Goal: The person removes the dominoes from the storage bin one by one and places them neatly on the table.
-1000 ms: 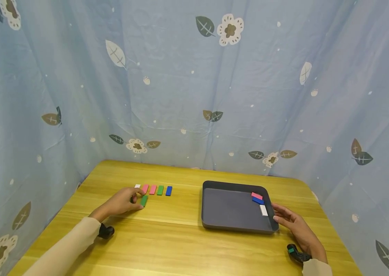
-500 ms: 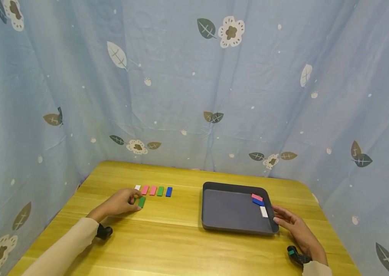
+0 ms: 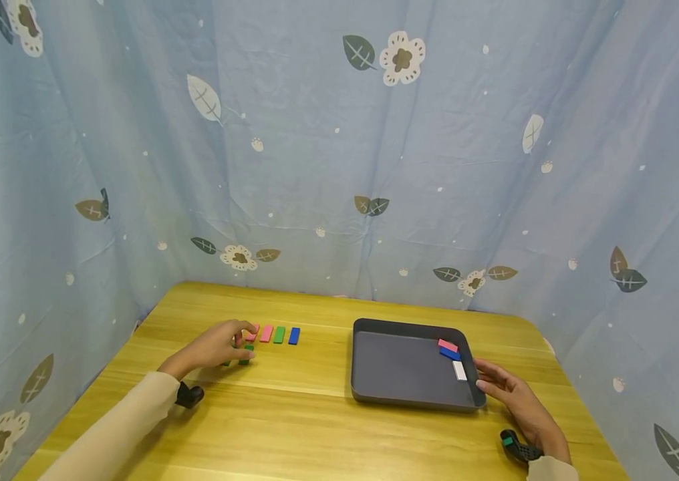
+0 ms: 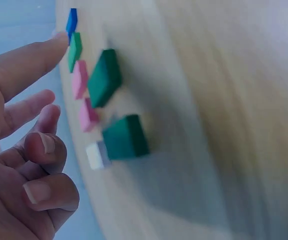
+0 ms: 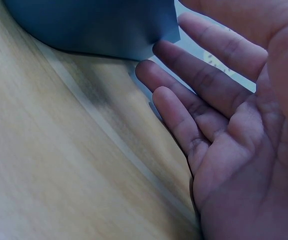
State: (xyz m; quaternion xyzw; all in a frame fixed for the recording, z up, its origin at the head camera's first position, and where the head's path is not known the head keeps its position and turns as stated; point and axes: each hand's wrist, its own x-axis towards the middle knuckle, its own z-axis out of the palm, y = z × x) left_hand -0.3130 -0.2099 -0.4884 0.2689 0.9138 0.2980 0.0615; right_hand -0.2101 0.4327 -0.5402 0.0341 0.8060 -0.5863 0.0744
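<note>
In the head view my left hand [image 3: 216,344] is over the left of the table with thumb and index finger spread apart, holding nothing. Near its fingers are two green blocks [image 4: 104,80], lying one beside the other in the left wrist view. Behind them runs a row: a white block [image 4: 97,155], two pink blocks [image 3: 266,333], a green block [image 3: 279,335] and a blue block [image 3: 294,335]. My right hand [image 3: 514,394] rests at the right side of a dark grey tray [image 3: 418,402]; its straight fingers [image 5: 204,80] reach the outer wall, thumb near the rim.
Inside the tray, along its right wall, lie a pink block [image 3: 448,345], a blue block [image 3: 450,354] and a white block [image 3: 459,371]. A patterned blue curtain [image 3: 303,167] hangs around the wooden table [image 3: 291,427].
The nearer green block shifted slightly left with my left fingers around it. Those fingers have since spread and come off it. My right hand and the tray have stayed put.
</note>
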